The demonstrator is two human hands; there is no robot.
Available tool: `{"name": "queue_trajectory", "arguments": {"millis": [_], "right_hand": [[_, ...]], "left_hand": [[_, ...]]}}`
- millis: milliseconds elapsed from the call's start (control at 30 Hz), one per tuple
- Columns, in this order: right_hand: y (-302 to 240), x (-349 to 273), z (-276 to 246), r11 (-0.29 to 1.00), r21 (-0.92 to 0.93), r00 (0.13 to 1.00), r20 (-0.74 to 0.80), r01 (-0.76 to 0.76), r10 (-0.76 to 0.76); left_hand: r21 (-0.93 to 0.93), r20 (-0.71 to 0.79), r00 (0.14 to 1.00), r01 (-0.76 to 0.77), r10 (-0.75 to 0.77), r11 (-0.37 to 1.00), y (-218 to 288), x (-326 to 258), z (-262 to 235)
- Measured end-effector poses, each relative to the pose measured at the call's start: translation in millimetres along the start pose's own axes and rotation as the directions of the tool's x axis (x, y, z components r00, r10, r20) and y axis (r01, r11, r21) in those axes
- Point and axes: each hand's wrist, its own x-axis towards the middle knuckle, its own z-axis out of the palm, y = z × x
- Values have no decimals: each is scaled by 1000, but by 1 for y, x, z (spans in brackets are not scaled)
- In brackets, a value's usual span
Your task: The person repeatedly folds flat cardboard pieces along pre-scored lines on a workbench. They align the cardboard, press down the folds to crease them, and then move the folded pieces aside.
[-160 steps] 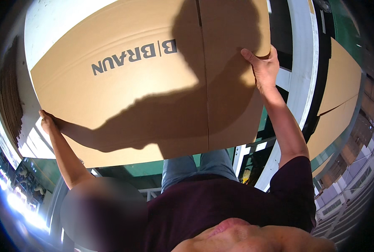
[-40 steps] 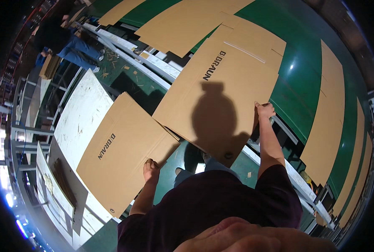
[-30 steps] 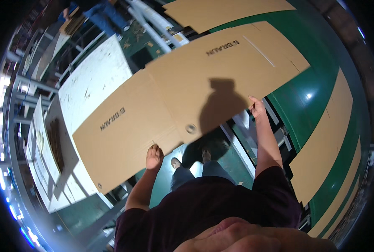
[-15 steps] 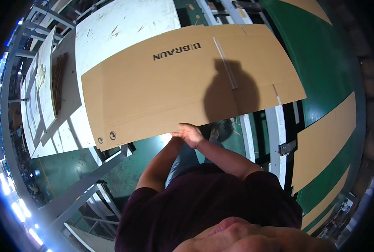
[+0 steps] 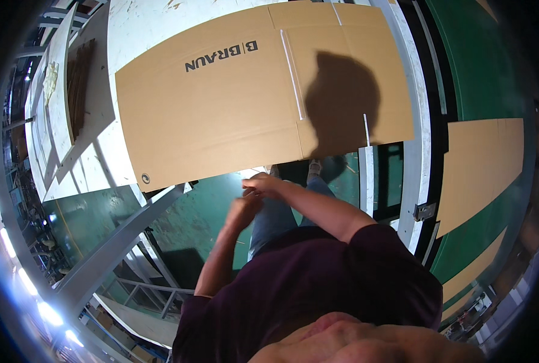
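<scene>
A large flat brown cardboard sheet [image 5: 221, 115] lies ahead of me, with dark print, pale slots and a round mark at its near left corner. My left hand [image 5: 244, 209] is closed, its fingertips meeting my other hand in front of my legs. Over it my right hand [image 5: 263, 184] reaches in from the right, fingers bent and closed. Both hands are just short of the sheet's near edge, apart from it. Whatever may be between the fingers is too small or hidden to make out. My head's shadow falls on the right part of the sheet.
Under the sheet's left part is a worn white table [image 5: 124, 154]; grey metal rails [image 5: 422, 121] run beneath its right end. Further right, more cardboard [image 5: 478, 169] lies on a green belt [image 5: 487, 78]. A grey beam [image 5: 118, 242] slants at the lower left.
The sheet has slid left relative to the rails. My hands have come away from its near edge, and my left hand, mostly hidden before, now shows below the right. The view has shifted slightly.
</scene>
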Motion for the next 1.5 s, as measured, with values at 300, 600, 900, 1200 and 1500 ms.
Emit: {"name": "queue_trajectory", "arguments": {"millis": [300, 600, 900, 1200, 1500], "right_hand": [[-106, -234, -295, 319, -947, -117, -312, -37, -943], [-178, -325, -285, 622, -782, 142, -619, -26, -772], [-174, -124, -86, -225, -595, 307, -39, -772, -951], [-176, -111, -154, -24, -957, 165, -25, -289, -986], [-262, -122, -260, 472, -877, -26, -476, 89, -879]], "left_hand": [[365, -168, 928, -255, 333, 895, 75, 145, 29], [481, -186, 855, -350, 484, 804, 56, 154, 35], [377, -248, 851, -356, 463, 855, 55, 161, 37], [84, -294, 940, -154, 172, 984, 32, 160, -13], [-59, -705, 347, 840, -619, 539, -302, 135, -259]]}}
